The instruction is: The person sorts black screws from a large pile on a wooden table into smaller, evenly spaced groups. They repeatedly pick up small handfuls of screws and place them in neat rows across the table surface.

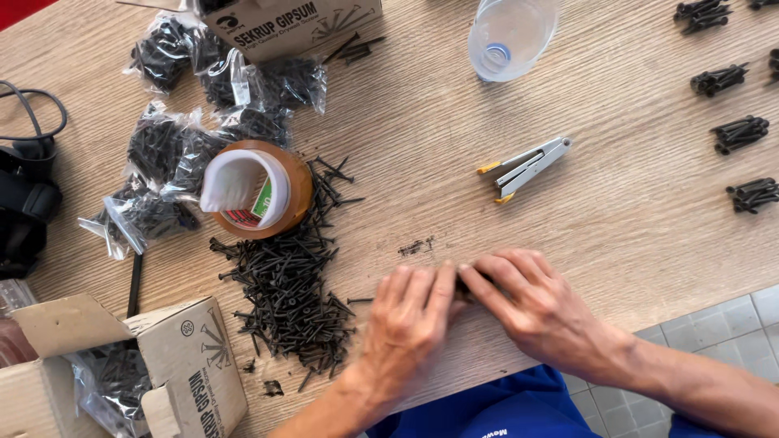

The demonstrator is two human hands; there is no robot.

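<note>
Head camera looks straight down at a wooden table (pixel 617 211), where both hands meet near its front edge. The left hand (pixel 406 320) lies palm down with its fingers curled narrow, and the right hand (pixel 531 304) mirrors it, fingers bent inward; between their fingertips they pinch a small dark bundle of screws (pixel 464 285), mostly hidden by the fingers. Just left of the left hand spreads a loose heap of black screws (pixel 288 292), reaching up to a roll of brown tape (pixel 260 191) that lies on its side. Beyond the tape lie several clear plastic bags of screws (pixel 174 150), and behind them, at the far edge, a cardboard box (pixel 292 24). At the near left corner an open cardboard carton (pixel 174 373) holds another clear bag with screws. A grey stapler with yellow tips (pixel 527 166) lies well apart from the hands, and farther back rests a clear plastic bottle (pixel 511 36) on its side. Along the right edge sit small finished screw bundles (pixel 738 134), spaced apart.
</note>
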